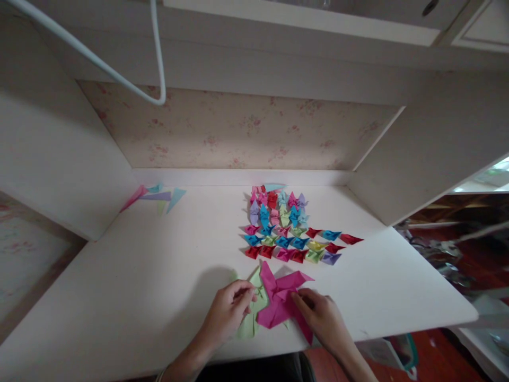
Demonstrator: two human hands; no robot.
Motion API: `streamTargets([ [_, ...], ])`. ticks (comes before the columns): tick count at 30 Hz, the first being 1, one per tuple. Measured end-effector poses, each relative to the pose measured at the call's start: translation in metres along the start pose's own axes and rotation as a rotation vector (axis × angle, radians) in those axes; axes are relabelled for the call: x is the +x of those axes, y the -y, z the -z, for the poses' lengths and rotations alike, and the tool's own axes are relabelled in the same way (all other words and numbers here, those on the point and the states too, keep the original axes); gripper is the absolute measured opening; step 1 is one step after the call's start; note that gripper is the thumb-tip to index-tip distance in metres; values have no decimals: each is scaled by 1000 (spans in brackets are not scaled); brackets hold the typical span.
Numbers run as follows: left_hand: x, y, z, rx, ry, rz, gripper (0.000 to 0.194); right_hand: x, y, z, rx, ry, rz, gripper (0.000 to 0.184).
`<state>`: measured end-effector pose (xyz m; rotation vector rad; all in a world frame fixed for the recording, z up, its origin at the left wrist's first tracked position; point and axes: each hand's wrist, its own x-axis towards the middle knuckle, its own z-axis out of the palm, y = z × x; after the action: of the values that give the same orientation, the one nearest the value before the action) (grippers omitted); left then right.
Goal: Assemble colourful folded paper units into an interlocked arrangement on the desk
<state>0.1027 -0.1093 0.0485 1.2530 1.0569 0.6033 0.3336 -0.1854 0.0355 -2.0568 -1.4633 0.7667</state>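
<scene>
Near the front edge of the white desk lies a pink folded paper shape on top of a pale green folded paper. My left hand has its fingers curled, pinching the green paper at its left side. My right hand rests on the pink paper's right lower part, fingers pressed down on it. Behind them lie several small folded paper pieces in rows, coloured pink, red, blue, green, yellow and purple.
A few flat folded papers in pink, purple and teal lie at the desk's back left corner. Flowered wallpaper backs the alcove under a shelf. A white cable hangs at the top left. Clutter shows right of the desk.
</scene>
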Motion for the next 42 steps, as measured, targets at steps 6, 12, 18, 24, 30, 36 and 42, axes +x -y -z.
streamTargets([
  [6, 28, -7, 60, 244, -172, -137, 31, 3, -15, -13, -359, -220, 100, 35],
  [12, 99, -20, 165, 672, -523, -205, 33, 15, -33, -2, -148, -206, -49, 50],
  [18, 153, -41, 238, 1235, -731, 28, 37, 24, -34, 1, 21, -246, -242, 56],
  [24, 174, -33, 264, 1314, -733, 105, 34, 20, -34, -5, 62, -287, -158, 53],
  [30, 179, -24, 274, 1335, -717, 113, 36, 19, -29, -4, 100, -332, -153, 53],
  [36, 175, -24, 276, 1335, -670, 92, 33, 19, -24, -5, 133, -321, -122, 51],
  [42, 167, -28, 261, 1242, -683, 31, 34, 17, -29, -4, 213, -340, -139, 50],
])
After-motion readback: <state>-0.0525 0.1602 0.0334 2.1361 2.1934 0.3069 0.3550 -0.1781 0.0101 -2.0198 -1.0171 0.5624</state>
